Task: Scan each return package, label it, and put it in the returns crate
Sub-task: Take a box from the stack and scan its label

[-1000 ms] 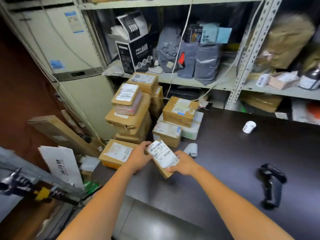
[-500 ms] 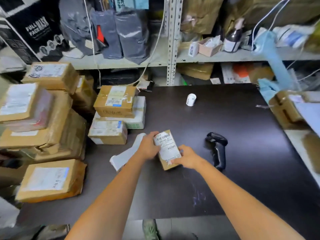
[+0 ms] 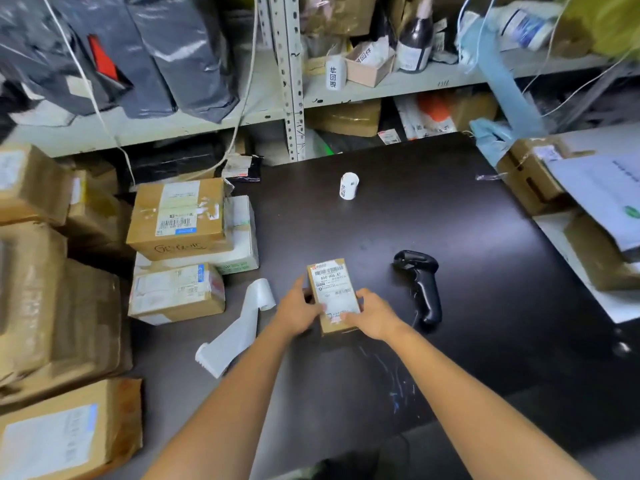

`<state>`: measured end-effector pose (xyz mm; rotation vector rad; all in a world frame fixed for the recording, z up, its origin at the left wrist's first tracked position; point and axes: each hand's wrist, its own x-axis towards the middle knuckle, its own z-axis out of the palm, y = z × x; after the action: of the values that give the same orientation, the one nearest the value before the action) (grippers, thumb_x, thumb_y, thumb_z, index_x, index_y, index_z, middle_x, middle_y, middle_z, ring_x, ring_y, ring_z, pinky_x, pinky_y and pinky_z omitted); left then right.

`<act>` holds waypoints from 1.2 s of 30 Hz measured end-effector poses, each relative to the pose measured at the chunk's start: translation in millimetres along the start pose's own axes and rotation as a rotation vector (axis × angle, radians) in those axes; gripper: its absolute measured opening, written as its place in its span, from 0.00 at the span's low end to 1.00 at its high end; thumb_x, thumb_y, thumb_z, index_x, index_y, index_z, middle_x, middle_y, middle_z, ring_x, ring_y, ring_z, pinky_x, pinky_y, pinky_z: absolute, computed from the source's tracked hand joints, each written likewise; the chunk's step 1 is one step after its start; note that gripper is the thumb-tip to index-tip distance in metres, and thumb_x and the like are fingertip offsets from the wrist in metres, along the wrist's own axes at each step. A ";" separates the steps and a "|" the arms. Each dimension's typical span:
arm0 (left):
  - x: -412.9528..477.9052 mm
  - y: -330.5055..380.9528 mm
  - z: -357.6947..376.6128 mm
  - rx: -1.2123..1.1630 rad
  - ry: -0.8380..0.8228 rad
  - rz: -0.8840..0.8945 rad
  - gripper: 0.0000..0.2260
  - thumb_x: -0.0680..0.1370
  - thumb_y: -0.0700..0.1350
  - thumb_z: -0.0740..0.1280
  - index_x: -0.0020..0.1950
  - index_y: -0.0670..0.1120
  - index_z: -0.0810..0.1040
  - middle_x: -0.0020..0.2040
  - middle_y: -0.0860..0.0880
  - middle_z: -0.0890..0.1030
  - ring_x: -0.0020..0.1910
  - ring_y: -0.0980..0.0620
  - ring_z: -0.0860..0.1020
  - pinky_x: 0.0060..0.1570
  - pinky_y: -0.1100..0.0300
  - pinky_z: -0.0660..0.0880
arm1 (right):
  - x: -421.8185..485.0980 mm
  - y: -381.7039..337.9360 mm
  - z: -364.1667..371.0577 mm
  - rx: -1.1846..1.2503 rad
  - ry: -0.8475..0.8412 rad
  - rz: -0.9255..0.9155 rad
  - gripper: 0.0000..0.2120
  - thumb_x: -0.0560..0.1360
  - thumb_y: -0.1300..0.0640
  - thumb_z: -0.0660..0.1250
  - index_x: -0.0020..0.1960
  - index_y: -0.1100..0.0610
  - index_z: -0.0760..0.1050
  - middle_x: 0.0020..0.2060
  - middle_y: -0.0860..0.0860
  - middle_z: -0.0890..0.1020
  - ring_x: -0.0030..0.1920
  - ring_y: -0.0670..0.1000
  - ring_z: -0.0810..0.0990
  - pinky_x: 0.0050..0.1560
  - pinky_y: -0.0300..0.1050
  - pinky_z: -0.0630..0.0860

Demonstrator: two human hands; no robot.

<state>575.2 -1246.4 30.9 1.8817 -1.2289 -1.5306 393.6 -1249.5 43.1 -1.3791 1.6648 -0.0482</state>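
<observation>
A dark bottle stands on the shelf.

head-worn view, angled down over table

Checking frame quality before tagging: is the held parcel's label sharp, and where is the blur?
Head view: the parcel between the left hand and right hand is fairly sharp, its large print legible; the stacked boxes at the left edge and the blue plastic upper right are smeared.
</observation>
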 end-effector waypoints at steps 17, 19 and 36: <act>-8.6 -5.1 25.6 -0.015 0.016 -0.076 0.36 0.75 0.36 0.68 0.76 0.59 0.56 0.60 0.48 0.78 0.57 0.44 0.79 0.46 0.42 0.82 | 4.7 69.3 -75.8 -0.069 0.485 0.263 0.29 0.77 0.60 0.67 0.73 0.64 0.59 0.65 0.65 0.72 0.66 0.67 0.70 0.61 0.57 0.71; -9.7 -2.7 25.4 -0.003 0.017 -0.081 0.35 0.76 0.35 0.68 0.76 0.57 0.56 0.60 0.48 0.77 0.57 0.43 0.78 0.45 0.41 0.82 | 2.5 73.6 -74.4 -0.039 0.461 0.271 0.30 0.77 0.62 0.67 0.75 0.63 0.58 0.64 0.65 0.74 0.64 0.66 0.74 0.59 0.56 0.73; -12.7 -1.6 25.1 -0.037 0.017 -0.062 0.35 0.77 0.35 0.67 0.76 0.59 0.55 0.64 0.48 0.75 0.59 0.43 0.77 0.45 0.45 0.82 | -33.3 -4.1 -57.4 0.172 0.074 0.046 0.21 0.73 0.63 0.65 0.62 0.52 0.63 0.46 0.52 0.75 0.43 0.52 0.76 0.39 0.47 0.75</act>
<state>552.4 -1229.9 29.1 1.9213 -1.1378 -1.5554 356.2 -1253.7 97.8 -1.2227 1.7107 -0.2131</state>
